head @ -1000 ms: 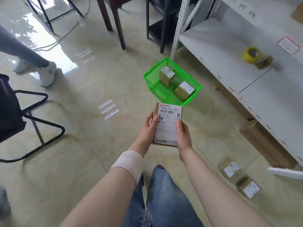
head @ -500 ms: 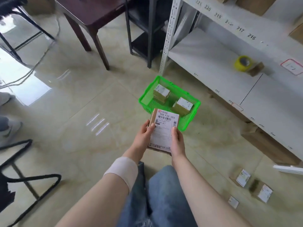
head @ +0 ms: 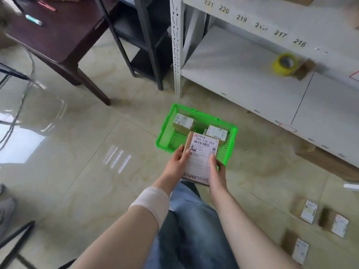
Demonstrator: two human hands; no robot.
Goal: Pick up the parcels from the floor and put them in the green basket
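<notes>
Now: carry step. Left hand (head: pixel 177 162) and right hand (head: pixel 216 167) grip the held parcel (head: pixel 201 152) between them, thumbs on its label and fingers wrapped under its sides. It is in the air, its far end seemingly above the near rim of the green basket (head: pixel 161 141), which stands on the floor (head: pixel 97 133). Basket parcels (head: pixel 183 121) lie inside. Floor parcels (head: pixel 308 210), three, lie well apart to the person's right. Judgement: next, lower it into the free near corner, then release; task about half done.
</notes>
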